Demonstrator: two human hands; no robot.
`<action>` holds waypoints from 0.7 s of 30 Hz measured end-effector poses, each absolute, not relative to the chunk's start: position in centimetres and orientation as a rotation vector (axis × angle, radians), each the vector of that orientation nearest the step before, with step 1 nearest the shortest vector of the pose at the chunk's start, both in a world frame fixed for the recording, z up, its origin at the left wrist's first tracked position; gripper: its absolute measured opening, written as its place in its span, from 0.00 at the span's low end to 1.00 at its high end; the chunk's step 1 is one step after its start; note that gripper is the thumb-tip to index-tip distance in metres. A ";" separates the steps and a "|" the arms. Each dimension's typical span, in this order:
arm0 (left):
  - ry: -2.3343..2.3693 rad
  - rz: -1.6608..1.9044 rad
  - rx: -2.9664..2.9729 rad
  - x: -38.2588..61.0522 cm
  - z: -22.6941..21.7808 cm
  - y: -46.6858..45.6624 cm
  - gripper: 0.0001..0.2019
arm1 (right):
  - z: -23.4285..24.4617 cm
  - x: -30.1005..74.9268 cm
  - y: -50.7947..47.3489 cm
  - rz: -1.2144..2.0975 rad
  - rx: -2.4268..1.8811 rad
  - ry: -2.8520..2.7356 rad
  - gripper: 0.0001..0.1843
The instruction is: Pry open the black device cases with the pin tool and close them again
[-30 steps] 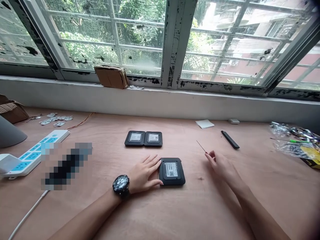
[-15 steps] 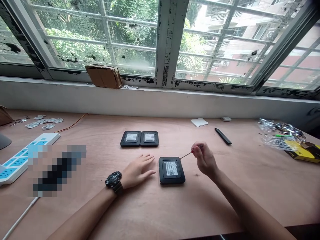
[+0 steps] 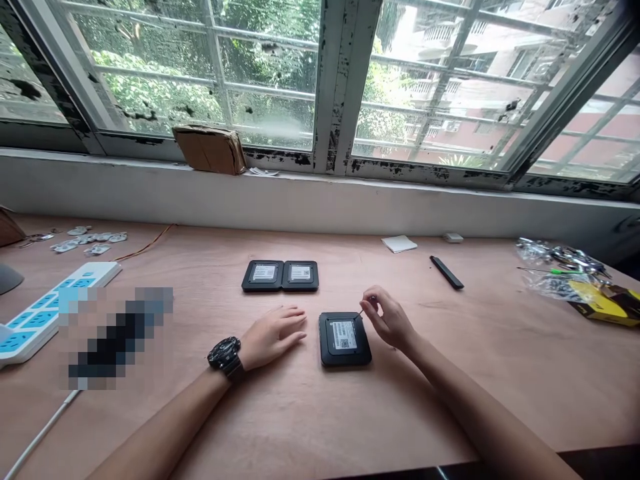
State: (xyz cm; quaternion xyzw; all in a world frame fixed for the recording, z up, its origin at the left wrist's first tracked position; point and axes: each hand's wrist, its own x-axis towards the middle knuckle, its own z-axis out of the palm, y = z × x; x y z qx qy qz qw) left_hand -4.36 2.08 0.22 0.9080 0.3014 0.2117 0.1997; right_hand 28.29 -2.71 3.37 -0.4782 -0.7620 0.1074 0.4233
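- Metal-looking and thin, the shaft of a small tool [image 3: 359,313] is pinched between the thumb and fingers of the right hand [image 3: 389,321]; its handle is mostly hidden by the grip.
- By the tool's tip, the 1 o'clock corner of the near black case [image 3: 346,357] appears to be met; whether the tip is seated in anything cannot be told.
- The near black case is laid flat on the desk [image 3: 280,427], its white label [image 3: 344,335] turned upward. For good control, the shaft is best kept square to whatever is engaged, and pressure is best applied lightly and straight down, so that slipping and scratching are avoided.
- Nothing is held by the left hand [image 3: 270,340], which is rested, fingers loosely spread, at 9 o'clock, near the case but apart from it. The case would be better steadied if its 9 o'clock edge were braced by those fingers.
- At 11 o'clock, two similar black cases [image 3: 263,276] are set side by side, labels up.
- At 2 o'clock, beyond the right hand, a black bar [image 3: 447,273] is laid aslant.
- Farther out, a power strip [image 3: 97,272] is placed toward 9 o'clock, and clear plastic bags [image 3: 550,288] are heaped toward 3 o'clock, beside a yellow box [image 3: 597,308].
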 end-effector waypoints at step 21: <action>0.792 0.601 2.585 -4.4 0.7 2.1 0.17 | 5.1 24.7 -1.5 0.700 -0.895 -1.293 0.11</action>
